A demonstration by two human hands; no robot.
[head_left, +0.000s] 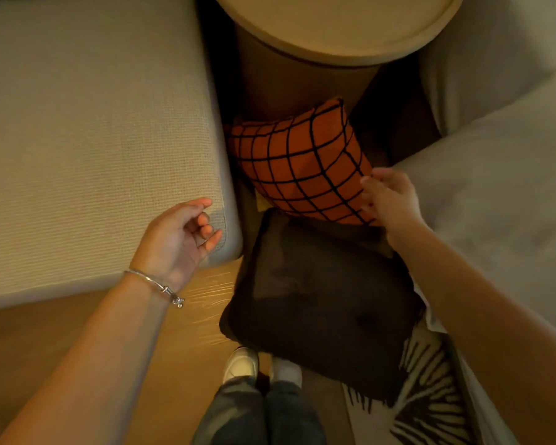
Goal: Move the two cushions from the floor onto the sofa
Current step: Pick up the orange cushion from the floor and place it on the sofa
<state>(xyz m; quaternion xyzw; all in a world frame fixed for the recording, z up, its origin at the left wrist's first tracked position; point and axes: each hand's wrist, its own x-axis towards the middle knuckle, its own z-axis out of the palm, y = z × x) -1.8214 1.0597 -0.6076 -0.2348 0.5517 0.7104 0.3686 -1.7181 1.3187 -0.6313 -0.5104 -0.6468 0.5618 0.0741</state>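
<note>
Down between the sofas, the right hand [390,200] closes its fingers [371,183] on the orange checked cushion's [299,165] corner; the dark cushion [321,303] lies just below, while the left hand [177,239] hangs loosely curled, empty.

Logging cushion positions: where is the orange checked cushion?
Centre of the head view, the orange checked cushion leans against the round table, above the dark cushion.

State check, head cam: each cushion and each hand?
Orange cushion with black grid lines: on the floor, propped tilted against the round beige table.
Dark brown square cushion: flat on the floor.
Right hand: fingers on the orange cushion's corner.
Left hand: empty, loosely curled, over the beige woven sofa seat.
</note>
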